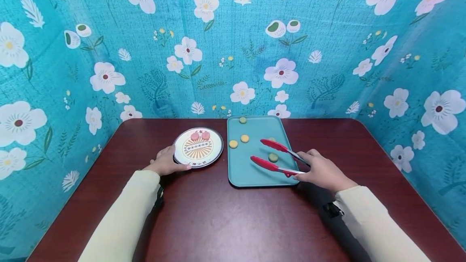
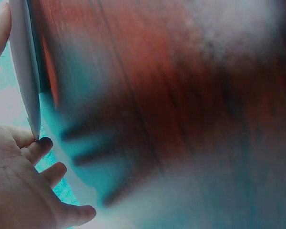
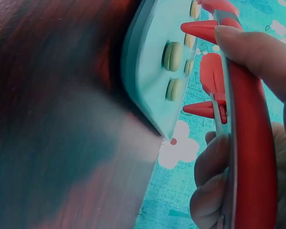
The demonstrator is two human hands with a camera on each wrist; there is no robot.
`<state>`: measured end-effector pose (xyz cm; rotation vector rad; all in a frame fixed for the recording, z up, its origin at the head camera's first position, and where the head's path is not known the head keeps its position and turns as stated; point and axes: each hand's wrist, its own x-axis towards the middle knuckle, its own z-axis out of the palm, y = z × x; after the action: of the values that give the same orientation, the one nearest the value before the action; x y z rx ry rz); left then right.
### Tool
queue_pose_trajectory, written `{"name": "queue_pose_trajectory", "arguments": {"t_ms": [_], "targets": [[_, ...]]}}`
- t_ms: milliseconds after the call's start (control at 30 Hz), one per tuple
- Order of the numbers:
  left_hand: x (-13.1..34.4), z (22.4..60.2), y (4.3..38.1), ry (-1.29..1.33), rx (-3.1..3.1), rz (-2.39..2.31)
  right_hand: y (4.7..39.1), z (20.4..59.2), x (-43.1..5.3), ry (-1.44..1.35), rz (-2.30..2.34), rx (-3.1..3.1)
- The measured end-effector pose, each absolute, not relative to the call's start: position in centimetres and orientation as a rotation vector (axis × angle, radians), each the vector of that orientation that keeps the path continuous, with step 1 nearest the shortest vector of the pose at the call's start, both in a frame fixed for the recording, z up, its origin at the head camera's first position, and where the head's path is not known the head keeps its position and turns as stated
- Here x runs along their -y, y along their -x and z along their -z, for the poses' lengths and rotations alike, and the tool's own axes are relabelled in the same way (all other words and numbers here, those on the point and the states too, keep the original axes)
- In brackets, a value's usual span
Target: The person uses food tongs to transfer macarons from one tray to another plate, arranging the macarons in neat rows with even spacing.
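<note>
Red tongs [image 1: 267,164] in the right hand [image 1: 322,169], guys, and it's got a proper grip on them. Their tips are spread wide above the teal tray [image 1: 251,173], and from up top a green cookie [image 1: 273,157] shows between the two arms. Two yellow cookies [image 1: 244,138] sit further left on it. The left hand [image 1: 165,163] just touches the rim of the plate [image 1: 198,157], fingers loosely spread, with two pink cookies [image 1: 206,135] on there.
</note>
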<state>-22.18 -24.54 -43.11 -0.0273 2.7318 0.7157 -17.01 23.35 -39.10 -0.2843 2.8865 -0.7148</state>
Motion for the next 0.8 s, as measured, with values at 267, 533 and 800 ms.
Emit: {"name": "queue_pose_trajectory", "arguments": {"t_ms": [267, 533, 800], "targets": [[24.5, 43.0, 22.2, 0.031, -2.734, -0.706, 16.7, 39.2, -24.4, 0.268, 0.697, -2.891], [24.6, 43.1, 22.3, 0.041, -2.735, -0.699, 16.3, 39.2, -25.0, 0.222, 0.741, -2.853], [24.5, 43.1, 22.2, 0.032, -2.730, -0.701, 16.0, 39.5, -25.8, 0.212, 0.726, -2.860]]}}
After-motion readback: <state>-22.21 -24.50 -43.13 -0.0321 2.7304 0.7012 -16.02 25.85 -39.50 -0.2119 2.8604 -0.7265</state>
